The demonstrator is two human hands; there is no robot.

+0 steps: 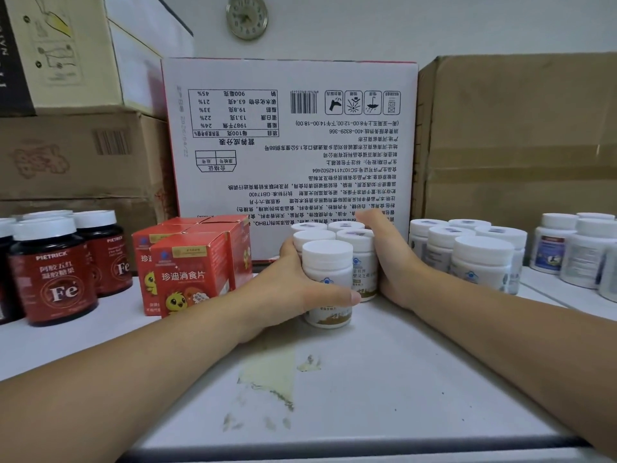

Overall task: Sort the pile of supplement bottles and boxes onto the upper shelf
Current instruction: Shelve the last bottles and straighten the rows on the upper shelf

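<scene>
Several white supplement bottles with white caps (329,259) stand in a tight cluster on the white shelf (367,379), in front of a large white carton. My left hand (293,289) grips the cluster from the left, with its thumb lying across the front bottle's label. My right hand (390,262) presses flat against the cluster's right side, and its fingers reach along to the back bottles. Both forearms stretch in from the bottom corners.
Red boxes (190,272) stand just left of the cluster, with dark red "Fe" bottles (53,272) further left. More white bottles (480,259) sit close on the right, and others (581,255) at the far right. A white printed carton (290,135) and brown cartons (521,135) block the back.
</scene>
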